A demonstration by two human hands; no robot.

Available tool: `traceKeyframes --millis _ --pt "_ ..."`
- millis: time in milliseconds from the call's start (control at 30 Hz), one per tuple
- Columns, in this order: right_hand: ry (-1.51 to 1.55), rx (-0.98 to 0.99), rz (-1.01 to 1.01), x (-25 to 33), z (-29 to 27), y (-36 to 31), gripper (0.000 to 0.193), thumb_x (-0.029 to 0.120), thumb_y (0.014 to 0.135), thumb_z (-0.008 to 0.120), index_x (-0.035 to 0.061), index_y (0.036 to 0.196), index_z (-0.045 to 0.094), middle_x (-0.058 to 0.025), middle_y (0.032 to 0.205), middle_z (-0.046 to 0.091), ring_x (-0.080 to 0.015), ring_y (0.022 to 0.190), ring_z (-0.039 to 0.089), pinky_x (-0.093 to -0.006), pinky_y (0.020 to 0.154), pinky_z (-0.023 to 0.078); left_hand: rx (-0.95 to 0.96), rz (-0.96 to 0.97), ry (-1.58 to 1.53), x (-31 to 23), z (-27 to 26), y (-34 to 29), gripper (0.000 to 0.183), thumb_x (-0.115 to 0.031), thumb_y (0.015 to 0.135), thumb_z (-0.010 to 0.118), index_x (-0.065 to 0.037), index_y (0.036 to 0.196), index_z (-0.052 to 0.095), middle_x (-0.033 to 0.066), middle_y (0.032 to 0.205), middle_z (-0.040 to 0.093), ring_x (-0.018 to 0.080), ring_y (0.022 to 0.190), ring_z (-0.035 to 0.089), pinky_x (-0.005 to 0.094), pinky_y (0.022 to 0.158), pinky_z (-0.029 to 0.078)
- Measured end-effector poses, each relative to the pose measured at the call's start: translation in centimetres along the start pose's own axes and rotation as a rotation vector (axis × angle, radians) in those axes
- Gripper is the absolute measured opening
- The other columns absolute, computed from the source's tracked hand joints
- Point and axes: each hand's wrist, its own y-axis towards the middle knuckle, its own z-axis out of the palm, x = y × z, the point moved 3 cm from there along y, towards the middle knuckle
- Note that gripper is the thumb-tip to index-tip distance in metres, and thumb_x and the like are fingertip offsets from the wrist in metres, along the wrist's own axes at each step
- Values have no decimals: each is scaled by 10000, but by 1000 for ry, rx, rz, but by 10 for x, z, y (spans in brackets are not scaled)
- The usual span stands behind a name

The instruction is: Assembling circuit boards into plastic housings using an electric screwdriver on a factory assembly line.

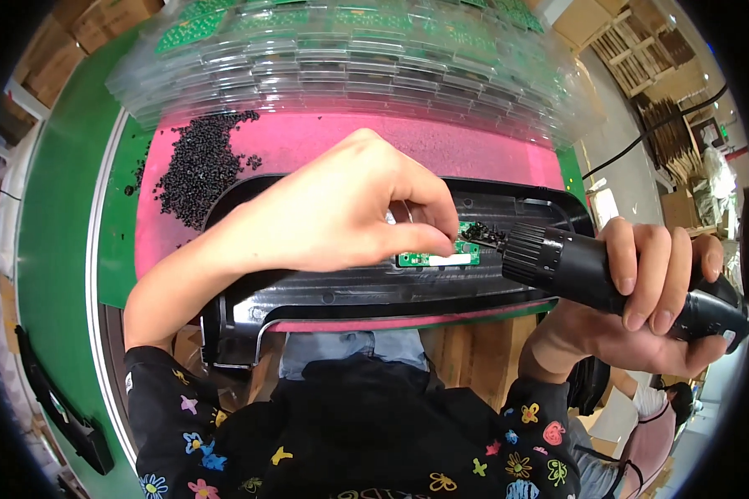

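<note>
Nearest the camera is the person's black shirt (349, 424); beyond it a black shell (333, 295) lies on a pink mat (295, 137). A small green board (414, 260) sits in the shell, right of its middle, partly covered by the left hand (349, 200). The work looks partway along, in my judgement: the board is in the shell and the driver (570, 262) has its tip near the board's right end, but the fingers and the black bits bunched at that tip hide whether any screw is seated. Much seems left, since a heap of loose black screws (198, 170) lies on the mat at the far left, and stacked clear trays (349, 71) across the far side hold more green boards. The left hand has thumb and index fingertips close together over the board; whether they meet or pinch anything, I cannot tell. The right hand (656, 283) is clamped round the driver's body, fingers wrapped over the top, tip pointing left.
</note>
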Motion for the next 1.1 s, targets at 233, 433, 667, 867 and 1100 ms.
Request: traceKeyframes --millis 233,433,667,867,1100 --pt "-39 33 -16 -11 1 0 421 347 770 683 94 1026 463 34 623 497 -93 515 494 -269 612 395 -162 219 151 3 6 -2 155 -35 743 741 23 862 660 129 790 678 262 725 680 307 648 523" --pt "-62 134 98 -13 -1 1 481 432 812 672 91 1087 474 46 663 499 -91 548 481 -297 654 397 -179 185 257 3 12 -2 221 -48 715 768 26 885 647 127 798 672 276 722 673 315 617 518" --pt "-98 365 116 -24 -17 6 516 512 832 614 105 1125 493 44 664 508 -89 559 490 -307 660 411 -267 318 472 3 16 -7 193 13 687 735 12 853 637 112 740 636 289 654 623 355 566 482" --pt "-210 213 202 -12 -39 9 530 543 854 568 73 1089 495 21 645 486 -103 528 446 -288 605 380 -265 267 434 9 10 -1 132 13 731 710 7 830 623 106 717 629 277 643 633 332 558 489" --pt "-294 13 251 -39 -66 1 425 449 897 493 41 1016 476 -60 572 490 -146 454 417 -306 513 375 175 129 417 24 25 -6 168 -119 769 700 -10 884 643 59 934 680 253 851 627 373 691 521"
